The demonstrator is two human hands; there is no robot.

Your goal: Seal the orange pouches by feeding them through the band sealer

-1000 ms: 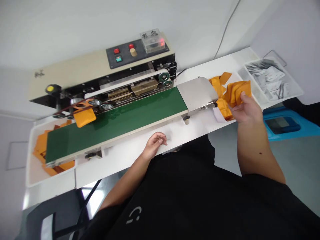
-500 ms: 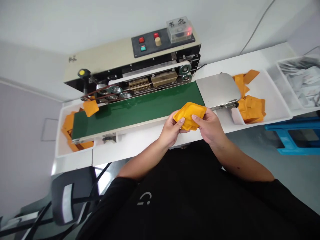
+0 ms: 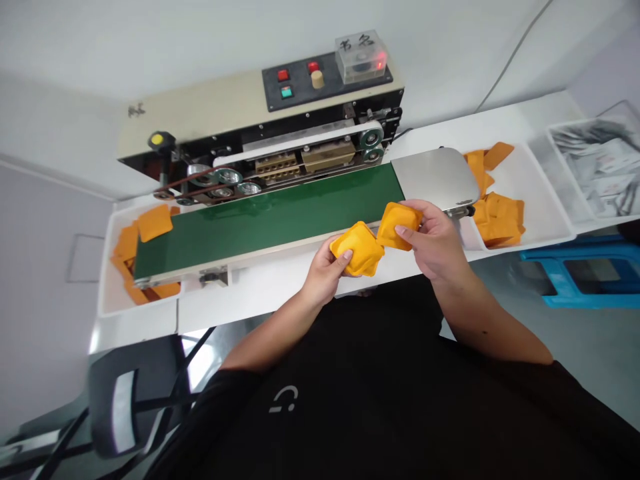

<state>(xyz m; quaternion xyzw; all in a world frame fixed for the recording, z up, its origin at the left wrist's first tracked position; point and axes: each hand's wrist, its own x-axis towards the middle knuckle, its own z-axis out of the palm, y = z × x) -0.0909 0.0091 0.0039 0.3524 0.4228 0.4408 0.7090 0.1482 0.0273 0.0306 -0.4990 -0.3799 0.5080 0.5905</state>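
head | band sealer (image 3: 260,113) stands behind the green conveyor belt (image 3: 265,217) | white tray (image 3: 545,207) with orange pouches (image 3: 500,220) lies at right end of the belt | left hand (image 3: 325,273) holds one orange pouch (image 3: 357,249) just in front of the belt, fingers curled under it | right hand (image 3: 437,243) pinches second orange pouch (image 3: 399,225) between thumb and fingers, at the belt edge

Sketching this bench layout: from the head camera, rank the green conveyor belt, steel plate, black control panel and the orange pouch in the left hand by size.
Largest to smallest:
1. Green conveyor belt
2. Steel plate and black control panel: too alike to rank
3. Orange pouch in the left hand, though it sits nearer the camera
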